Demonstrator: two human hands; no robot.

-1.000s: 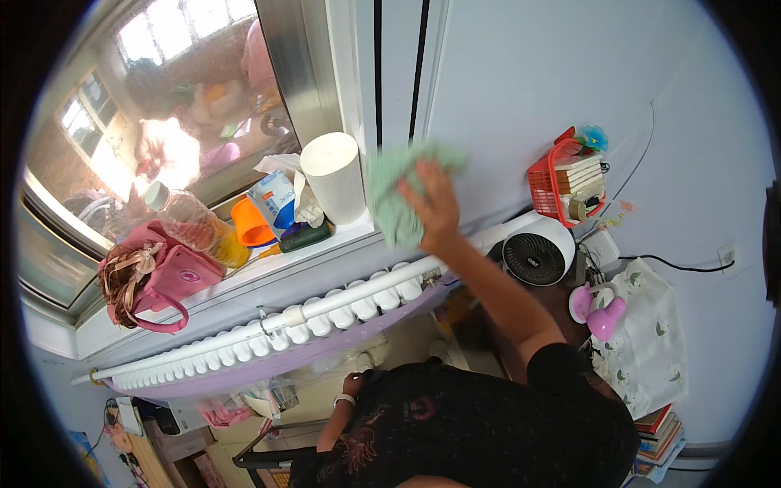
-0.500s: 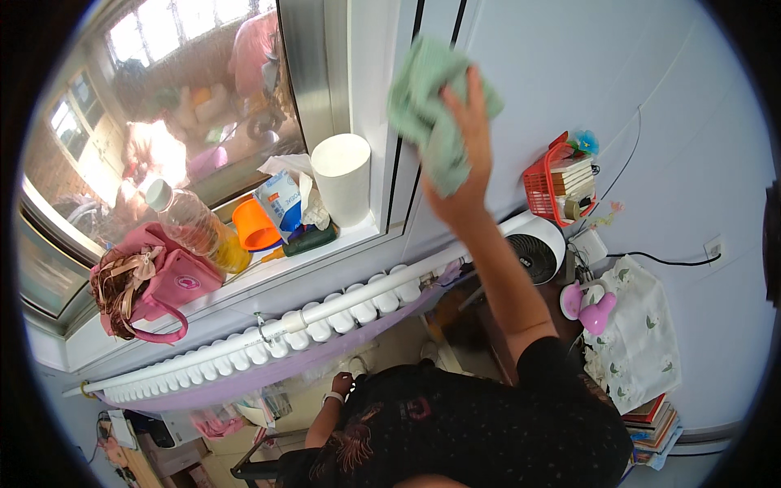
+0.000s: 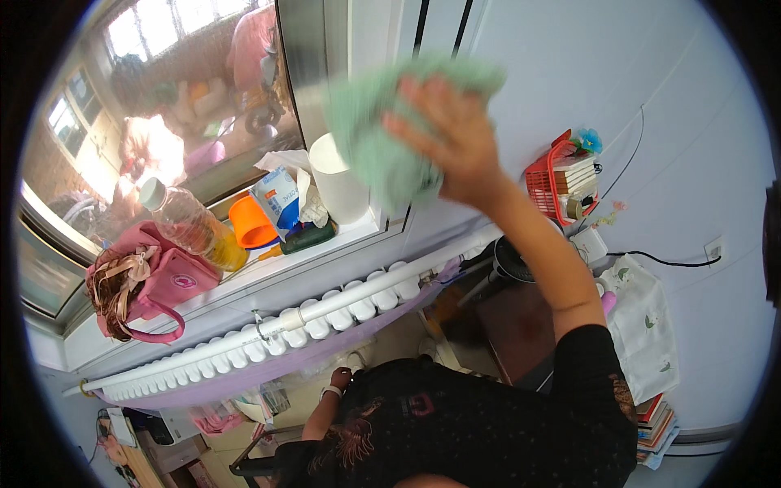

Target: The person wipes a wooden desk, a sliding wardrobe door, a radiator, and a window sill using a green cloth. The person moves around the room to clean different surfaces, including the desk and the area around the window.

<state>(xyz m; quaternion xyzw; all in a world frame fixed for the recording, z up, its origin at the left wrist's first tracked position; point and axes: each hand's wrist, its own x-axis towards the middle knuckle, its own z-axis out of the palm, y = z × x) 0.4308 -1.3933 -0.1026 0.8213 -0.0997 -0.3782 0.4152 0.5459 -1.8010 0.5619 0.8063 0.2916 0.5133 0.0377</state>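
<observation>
A pale green cloth (image 3: 374,138), blurred by motion, is under the fingers of my right hand (image 3: 455,134), which presses it along the white window frame and wall edge. The cloth partly covers the tall white cup (image 3: 335,183) on the sill; I cannot tell whether they touch. My left hand (image 3: 342,379) hangs low beside my body, a light band on its wrist, its fingers curled with nothing visible in them.
On the sill (image 3: 358,226) stand a pink bag (image 3: 175,281), a bottle of yellow liquid (image 3: 191,224), an orange cup (image 3: 252,222) and a blue-white box (image 3: 278,195). Below runs a white radiator (image 3: 317,327). A red basket (image 3: 540,183) hangs on the wall at right.
My right hand has swept left and slightly down with the cloth, which now spreads wider and overlaps the white cup. My left hand stays nearly still.
</observation>
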